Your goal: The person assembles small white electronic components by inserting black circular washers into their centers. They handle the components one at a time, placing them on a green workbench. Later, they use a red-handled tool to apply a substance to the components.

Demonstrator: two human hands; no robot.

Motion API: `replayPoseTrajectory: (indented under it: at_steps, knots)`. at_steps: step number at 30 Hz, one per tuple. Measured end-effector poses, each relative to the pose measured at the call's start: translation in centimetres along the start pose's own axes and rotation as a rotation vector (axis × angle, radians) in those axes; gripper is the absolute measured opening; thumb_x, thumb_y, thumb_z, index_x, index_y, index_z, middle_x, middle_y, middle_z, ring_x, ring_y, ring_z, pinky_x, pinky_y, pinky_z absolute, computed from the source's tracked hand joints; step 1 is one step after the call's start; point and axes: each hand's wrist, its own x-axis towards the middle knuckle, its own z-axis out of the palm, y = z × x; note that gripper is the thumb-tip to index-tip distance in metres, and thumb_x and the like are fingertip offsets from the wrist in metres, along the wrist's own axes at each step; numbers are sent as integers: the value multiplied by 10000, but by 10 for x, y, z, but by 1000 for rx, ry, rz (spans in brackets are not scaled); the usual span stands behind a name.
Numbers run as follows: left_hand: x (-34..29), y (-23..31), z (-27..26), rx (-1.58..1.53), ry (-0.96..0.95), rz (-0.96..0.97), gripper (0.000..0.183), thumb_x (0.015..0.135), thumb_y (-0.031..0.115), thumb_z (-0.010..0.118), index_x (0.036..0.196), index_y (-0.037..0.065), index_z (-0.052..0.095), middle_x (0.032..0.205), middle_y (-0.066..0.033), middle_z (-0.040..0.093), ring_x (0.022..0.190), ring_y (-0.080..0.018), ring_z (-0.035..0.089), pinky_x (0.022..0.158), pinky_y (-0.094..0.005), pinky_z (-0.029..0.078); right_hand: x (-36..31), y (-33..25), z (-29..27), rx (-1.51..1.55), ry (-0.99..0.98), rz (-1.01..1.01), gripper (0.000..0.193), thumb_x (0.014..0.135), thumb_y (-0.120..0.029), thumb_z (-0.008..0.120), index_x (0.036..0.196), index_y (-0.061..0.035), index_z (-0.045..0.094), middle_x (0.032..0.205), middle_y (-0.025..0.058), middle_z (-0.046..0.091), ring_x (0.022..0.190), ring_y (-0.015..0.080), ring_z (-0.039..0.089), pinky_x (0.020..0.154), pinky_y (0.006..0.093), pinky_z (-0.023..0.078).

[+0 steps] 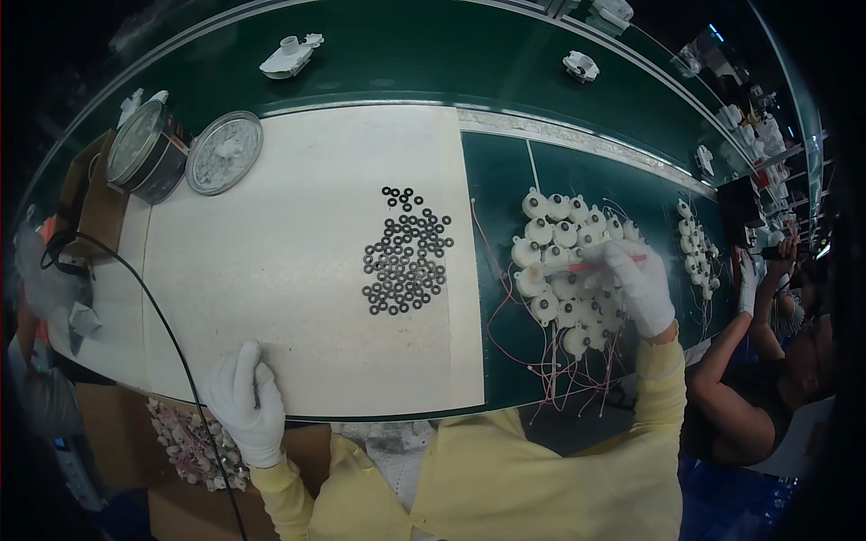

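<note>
My right hand, in a white glove, is closed round a thin brush with a red handle. The brush's tip points left and meets a round white motor at the left side of a cluster. Several such motors stand close together on the green surface, each with a dark centre, and pink and white wires trail from them. My left hand, also gloved, rests at the near edge of the white board. Its fingers stretch forward, apart from the thumb, with nothing visible held.
Many black rings lie on the board's right part. An open tin and its round lid stand far left. A black cable crosses at left. Below it, a box holds wired parts. Another person works at right.
</note>
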Motion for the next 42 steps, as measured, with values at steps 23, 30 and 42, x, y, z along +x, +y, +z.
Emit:
replayPoseTrajectory:
  at_steps: [23,30,42]
  knots:
    - [-4,1,0,38,-11,-28,359,854,-41,655,1210,5,666,995,-143,685,838,-343,646,697,-437,466,-24,15,-13,140,-22,-21,336,1052,-217,578,1106,73,736,914,119,759,747,120,705,612,232,459]
    - [-7,0,-2,-1,-59,-71,353,878,-73,618,1223,-18,664,1017,-167,687,876,-355,649,760,-445,498,-29,9,-4,87,-43,20,329,1049,-216,576,1091,61,748,911,90,752,728,117,697,623,225,454]
    - [0,1,2,-3,12,-15,346,829,-71,636,1169,-9,662,904,-146,660,735,-340,610,652,-449,446,-30,21,-15,53,-6,15,304,1052,-195,569,1079,47,750,897,83,750,730,125,706,618,230,462]
